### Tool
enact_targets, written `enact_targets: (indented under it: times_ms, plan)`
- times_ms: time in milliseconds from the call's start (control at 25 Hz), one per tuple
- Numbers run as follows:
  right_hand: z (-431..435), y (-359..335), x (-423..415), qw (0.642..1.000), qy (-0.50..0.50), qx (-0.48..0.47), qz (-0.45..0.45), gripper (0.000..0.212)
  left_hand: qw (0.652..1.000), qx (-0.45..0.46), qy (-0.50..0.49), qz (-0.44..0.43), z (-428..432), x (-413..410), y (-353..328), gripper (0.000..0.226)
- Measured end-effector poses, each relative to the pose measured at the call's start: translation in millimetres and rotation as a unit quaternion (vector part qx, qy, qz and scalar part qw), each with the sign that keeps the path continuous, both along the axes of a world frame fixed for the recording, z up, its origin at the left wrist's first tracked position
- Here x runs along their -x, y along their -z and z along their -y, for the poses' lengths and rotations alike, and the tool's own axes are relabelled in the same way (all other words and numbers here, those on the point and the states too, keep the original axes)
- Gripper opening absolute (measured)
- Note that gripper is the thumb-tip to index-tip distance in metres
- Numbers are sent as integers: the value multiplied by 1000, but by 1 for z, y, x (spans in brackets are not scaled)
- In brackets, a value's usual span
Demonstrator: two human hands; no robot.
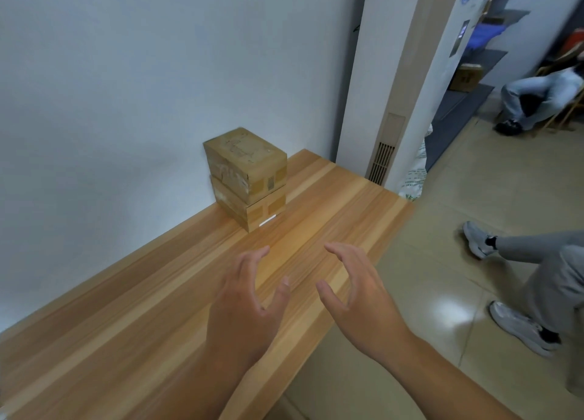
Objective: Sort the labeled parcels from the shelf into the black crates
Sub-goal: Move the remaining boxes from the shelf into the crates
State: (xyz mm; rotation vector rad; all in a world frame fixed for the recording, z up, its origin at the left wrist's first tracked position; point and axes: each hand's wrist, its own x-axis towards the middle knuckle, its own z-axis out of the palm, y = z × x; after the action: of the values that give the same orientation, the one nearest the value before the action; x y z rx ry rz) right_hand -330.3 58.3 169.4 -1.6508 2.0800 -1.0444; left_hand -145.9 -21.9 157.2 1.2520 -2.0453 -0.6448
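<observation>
Two brown cardboard parcels stand stacked against the white wall on a wooden shelf (132,309). The top parcel (245,163) sits slightly askew on the bottom parcel (252,209), which has a small white label at its lower edge. My left hand (243,306) and my right hand (354,293) hover over the shelf, short of the stack, fingers spread and curved, palms facing each other. Both hands hold nothing. No black crate is in view.
A white pillar with a vent (384,163) stands past the shelf's far end. On the tiled floor to the right, a person's grey-trousered legs and sneakers (518,321) are close. Further back, a seated person (537,103) and grey shelving with a box (466,78).
</observation>
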Motion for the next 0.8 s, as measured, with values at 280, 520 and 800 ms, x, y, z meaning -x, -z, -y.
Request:
enact_targets:
  times_ms: [280, 520, 800]
  plan:
    - [61, -1, 63, 1000, -2, -15, -6, 55, 1000, -7, -9, -9, 55, 59, -7, 52]
    - [121, -1, 112, 998, -58, -1, 17, 53, 997, -3, -73, 26, 87, 93, -7, 50]
    - [207, 7, 184, 984, -178, 12, 10, 52, 978, -19, -203, 40, 126, 158, -12, 53]
